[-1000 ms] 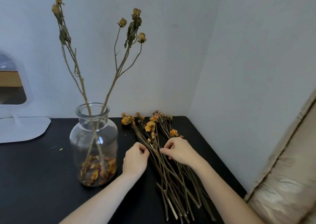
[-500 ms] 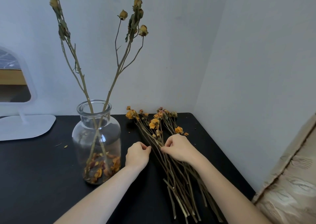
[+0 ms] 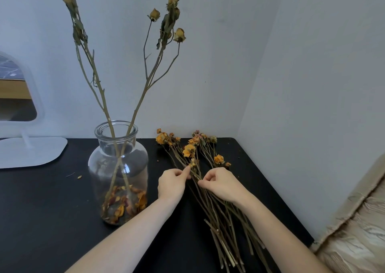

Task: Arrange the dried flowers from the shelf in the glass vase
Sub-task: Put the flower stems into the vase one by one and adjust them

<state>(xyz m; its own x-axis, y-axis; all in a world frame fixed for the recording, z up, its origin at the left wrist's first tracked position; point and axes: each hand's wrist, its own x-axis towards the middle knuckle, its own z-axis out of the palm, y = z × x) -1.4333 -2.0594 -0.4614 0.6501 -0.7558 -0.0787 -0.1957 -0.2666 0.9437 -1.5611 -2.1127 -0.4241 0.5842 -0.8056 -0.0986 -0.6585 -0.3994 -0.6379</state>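
A clear glass vase stands on the black shelf top, with two tall dried stems in it and loose petals at its bottom. To its right lies a bundle of dried orange flowers, heads toward the wall, stems toward me. My left hand pinches a stem at the bundle's left side with fingertips. My right hand has its fingers curled on stems in the middle of the bundle. Both hands sit close together just below the flower heads.
A white mirror on a flat stand occupies the back left. Walls close off the back and the right. A beige cushioned surface lies beyond the shelf's right edge. Small petal crumbs lie left of the vase.
My left fingers have reached out onto a stem at the bundle's left side. Both hands stay on the bundle, and the view has tilted slightly.
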